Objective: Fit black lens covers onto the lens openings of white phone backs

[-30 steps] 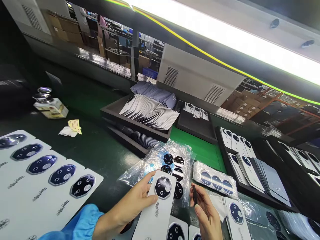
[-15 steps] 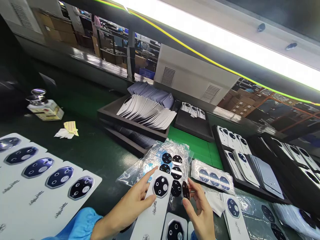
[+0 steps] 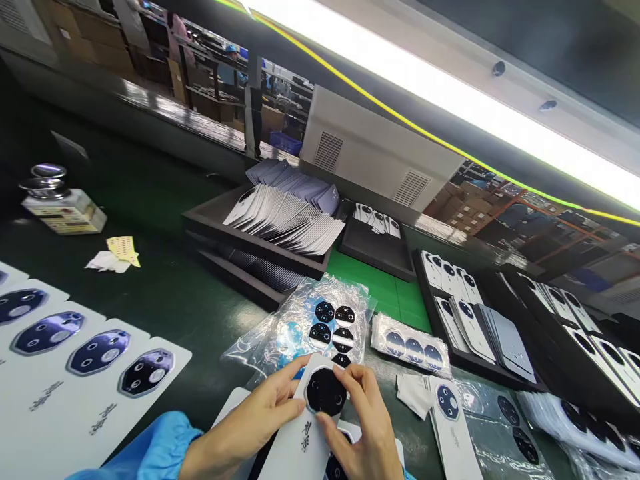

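My left hand [image 3: 273, 410] grips the left edge of a white phone-shaped panel [image 3: 295, 443], thumb on its front. Over the panel's camera area lies a black disc [image 3: 326, 392], which my right hand [image 3: 359, 417] pinches at its right edge between thumb and fingers. Just beyond my hands is a clear plastic bag [image 3: 285, 327] with several loose black discs [image 3: 320, 333] on it. More white panels lie beneath and beside the held one, partly hidden by my hands.
Overlapping white panels [image 3: 145, 420] lie at left, near a dispenser bottle [image 3: 70, 210]. Black trays of panels [image 3: 250, 237] stand behind and at right [image 3: 450, 350]. A wrapped disc pack [image 3: 410, 347] and white cloth [image 3: 414, 395] lie right of my hands. People stand in the far background.
My right hand has moved left, bringing the black disc from beside the panel onto its camera area. The view has shifted slightly right.
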Available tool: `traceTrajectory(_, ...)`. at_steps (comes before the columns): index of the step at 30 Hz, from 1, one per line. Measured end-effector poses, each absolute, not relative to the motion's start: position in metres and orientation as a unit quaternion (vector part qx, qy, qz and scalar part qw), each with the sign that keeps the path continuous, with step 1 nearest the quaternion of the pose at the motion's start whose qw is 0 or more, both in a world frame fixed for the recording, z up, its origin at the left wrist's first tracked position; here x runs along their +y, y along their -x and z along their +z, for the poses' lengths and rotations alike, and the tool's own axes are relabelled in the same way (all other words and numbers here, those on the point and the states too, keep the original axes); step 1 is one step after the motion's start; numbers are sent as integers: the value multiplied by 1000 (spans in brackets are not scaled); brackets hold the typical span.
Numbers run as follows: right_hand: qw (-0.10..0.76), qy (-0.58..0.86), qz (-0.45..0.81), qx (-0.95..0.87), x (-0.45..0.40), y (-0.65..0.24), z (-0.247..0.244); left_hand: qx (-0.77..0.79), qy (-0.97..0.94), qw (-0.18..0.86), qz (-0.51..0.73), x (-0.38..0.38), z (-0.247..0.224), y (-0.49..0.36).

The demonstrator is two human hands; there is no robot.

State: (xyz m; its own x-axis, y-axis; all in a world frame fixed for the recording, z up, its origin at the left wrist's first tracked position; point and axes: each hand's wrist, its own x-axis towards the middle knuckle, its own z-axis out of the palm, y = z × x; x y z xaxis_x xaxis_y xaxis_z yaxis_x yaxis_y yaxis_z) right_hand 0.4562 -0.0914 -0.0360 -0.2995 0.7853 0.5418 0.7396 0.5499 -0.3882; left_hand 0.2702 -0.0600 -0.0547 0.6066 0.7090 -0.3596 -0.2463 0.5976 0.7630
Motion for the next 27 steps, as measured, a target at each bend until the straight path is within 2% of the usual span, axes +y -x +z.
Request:
traceTrajectory(11,348,472,34,-809,-90,-453,-37,289,-359,842,281,-61,-63,-269)
traceTrajectory(18,332,460,63,-821,-89,-455,-35,305,-360,836,279,-59,-54,-270)
traceTrajectory(27,331,470,40,-817,-92,-456,-35,306,-348,839,284,-61,-51,-269)
